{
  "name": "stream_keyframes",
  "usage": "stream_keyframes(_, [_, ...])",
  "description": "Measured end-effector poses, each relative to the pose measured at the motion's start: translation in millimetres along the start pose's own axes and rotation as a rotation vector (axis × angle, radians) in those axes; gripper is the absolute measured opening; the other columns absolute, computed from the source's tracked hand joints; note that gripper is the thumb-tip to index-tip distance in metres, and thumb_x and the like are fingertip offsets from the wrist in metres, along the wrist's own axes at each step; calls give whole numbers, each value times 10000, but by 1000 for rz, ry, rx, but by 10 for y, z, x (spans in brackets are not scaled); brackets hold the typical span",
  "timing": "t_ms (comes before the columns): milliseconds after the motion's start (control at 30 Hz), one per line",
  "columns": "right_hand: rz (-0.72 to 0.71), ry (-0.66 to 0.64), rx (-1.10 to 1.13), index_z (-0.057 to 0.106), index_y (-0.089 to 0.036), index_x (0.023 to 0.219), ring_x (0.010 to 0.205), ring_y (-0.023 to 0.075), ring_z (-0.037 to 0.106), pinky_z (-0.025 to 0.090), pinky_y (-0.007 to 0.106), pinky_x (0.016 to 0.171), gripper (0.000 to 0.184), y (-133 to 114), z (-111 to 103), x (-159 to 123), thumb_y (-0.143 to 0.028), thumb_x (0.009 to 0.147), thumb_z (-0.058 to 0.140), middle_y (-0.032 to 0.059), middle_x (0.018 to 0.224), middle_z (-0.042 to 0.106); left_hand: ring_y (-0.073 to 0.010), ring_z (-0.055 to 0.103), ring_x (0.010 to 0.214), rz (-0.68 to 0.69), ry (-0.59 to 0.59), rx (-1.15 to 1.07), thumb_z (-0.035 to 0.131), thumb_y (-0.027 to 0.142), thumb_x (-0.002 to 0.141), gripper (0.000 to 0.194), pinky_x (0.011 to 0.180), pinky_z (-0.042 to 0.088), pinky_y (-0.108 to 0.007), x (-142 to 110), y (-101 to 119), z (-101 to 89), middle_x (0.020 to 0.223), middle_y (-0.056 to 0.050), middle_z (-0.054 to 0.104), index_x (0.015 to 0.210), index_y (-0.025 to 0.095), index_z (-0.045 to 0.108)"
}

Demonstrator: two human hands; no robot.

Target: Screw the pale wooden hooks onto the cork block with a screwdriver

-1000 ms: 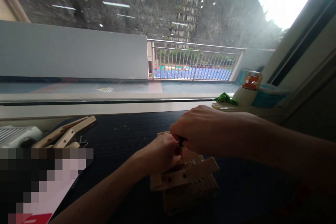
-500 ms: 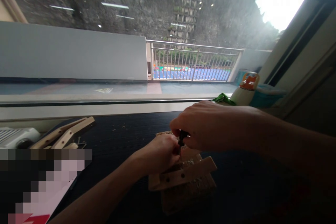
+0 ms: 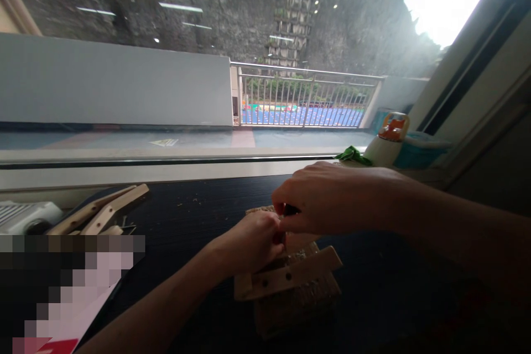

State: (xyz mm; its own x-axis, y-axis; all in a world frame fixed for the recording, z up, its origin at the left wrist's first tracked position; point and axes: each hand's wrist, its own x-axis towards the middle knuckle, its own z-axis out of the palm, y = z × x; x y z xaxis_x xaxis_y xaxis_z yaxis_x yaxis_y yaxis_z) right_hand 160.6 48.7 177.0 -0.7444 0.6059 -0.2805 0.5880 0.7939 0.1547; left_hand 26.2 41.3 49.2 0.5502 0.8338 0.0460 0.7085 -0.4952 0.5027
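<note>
My right hand (image 3: 327, 199) is closed around a small dark-handled tool (image 3: 289, 210), only a bit of which shows between the fingers. My left hand (image 3: 253, 243) is curled just below it, pressing on a wooden piece (image 3: 290, 279) with drilled holes. That piece lies across a rough brown block (image 3: 298, 301) on the dark table (image 3: 199, 210). The tool's tip is hidden between my two hands. Wood crumbs lie on the block.
More light wooden strips (image 3: 103, 210) lie at the left, beside a white device (image 3: 25, 215). A white bottle with an orange top (image 3: 388, 141), a green cloth (image 3: 352, 156) and a teal container (image 3: 418, 152) sit on the window sill at the right.
My right hand has turned slightly at the wrist over the same spot, so less of the dark tool handle shows. The left hand and the wooden piece have stayed put.
</note>
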Motion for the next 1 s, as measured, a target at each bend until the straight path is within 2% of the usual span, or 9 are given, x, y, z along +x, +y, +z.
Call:
stream_keyframes(100, [-84, 20, 30, 685, -216, 832, 659, 130, 540, 333, 253, 565, 135, 12, -8, -3, -196, 752, 579, 0, 732, 644, -111, 488, 572, -21, -2, 33, 534, 153, 736, 125, 535, 342, -207, -3, -14, 4, 593, 8, 571, 617, 146, 572])
stream_keyframes(200, [-126, 52, 39, 676, -201, 755, 636, 120, 534, 326, 246, 546, 114, 35, 18, 11, -189, 764, 562, -5, 694, 633, -107, 480, 571, -10, 21, 22, 534, 153, 738, 68, 526, 335, -203, -3, -25, 15, 628, 10, 583, 690, 148, 582])
stream_keyframes(333, [-94, 45, 22, 671, -183, 738, 590, 111, 509, 293, 232, 485, 122, 38, 53, 14, -206, 778, 558, 3, 677, 629, -109, 470, 572, -4, 14, 24, 536, 148, 738, 82, 531, 333, -204, 1, -7, 7, 602, 11, 558, 668, 148, 580])
stream_keyframes(533, [52, 56, -15, 673, -186, 710, 522, 112, 455, 263, 246, 465, 221, 2, 43, -26, -280, 822, 507, 20, 640, 613, -109, 480, 599, 16, 33, 13, 516, 108, 726, 105, 560, 345, -206, 7, 5, -2, 631, 14, 570, 664, 145, 592])
stream_keyframes(700, [-48, 22, 16, 699, -225, 821, 619, 129, 534, 321, 251, 527, 143, 17, 18, -40, -238, 759, 571, 4, 705, 645, -102, 446, 568, 7, 1, 14, 518, 164, 746, 175, 538, 329, -206, 7, -22, 12, 576, 18, 524, 576, 142, 555])
stream_keyframes(767, [-75, 41, 35, 692, -226, 777, 584, 115, 523, 321, 252, 526, 128, 28, 22, -32, -215, 751, 568, -9, 673, 635, -105, 450, 563, -20, 8, 8, 526, 168, 737, 126, 532, 327, -209, 10, -25, 16, 587, 14, 540, 624, 143, 577])
stream_keyframes(867, [-71, 37, 42, 671, -198, 704, 543, 99, 493, 306, 245, 497, 134, 32, 42, -4, -207, 767, 553, -12, 635, 617, -109, 456, 560, -42, 2, -4, 537, 164, 730, 74, 528, 327, -212, 10, -12, 9, 600, 10, 558, 677, 145, 586])
stream_keyframes(1000, [-7, 52, 31, 661, -196, 715, 554, 111, 470, 275, 244, 471, 146, 12, 80, 22, -246, 794, 548, -4, 659, 619, -107, 469, 571, -5, 16, -29, 526, 121, 724, 78, 539, 334, -205, 3, 0, 6, 605, 15, 562, 664, 148, 569])
